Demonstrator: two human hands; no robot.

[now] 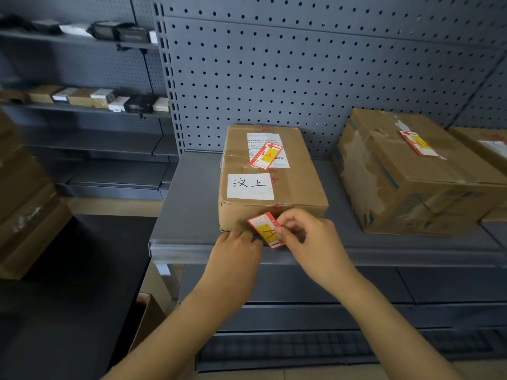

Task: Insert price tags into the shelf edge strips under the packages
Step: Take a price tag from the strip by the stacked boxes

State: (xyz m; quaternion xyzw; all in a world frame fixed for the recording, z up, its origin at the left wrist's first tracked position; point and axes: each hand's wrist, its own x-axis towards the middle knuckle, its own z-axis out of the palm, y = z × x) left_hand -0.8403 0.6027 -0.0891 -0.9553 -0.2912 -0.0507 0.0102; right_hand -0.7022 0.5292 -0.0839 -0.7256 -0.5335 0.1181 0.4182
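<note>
1. Because the price tag (267, 229) looks like a thin slip of card or paper, it should be very light and easy to bend or crease, so I judge it best held by its edges, near the end away from the one that must slide into the strip.
2. It is a small rectangle with a red border, a white upper area with fine print too small to read, and a yellow block bearing a red handwritten mark.
3. The right hand (307, 239) pinches the tag's right edge between thumb and fingertips, holding it tilted against the front face of the cardboard box (270, 176), its lower end just above the shelf edge strip (186, 249).
4. The left hand (237, 249) rests at the strip beside the tag's lower left corner, fingers curled toward it; whether they grip the tag cannot be told.
5. Similar tags (265, 155) lie on top of this box and on the neighbouring box (411, 174).
</note>
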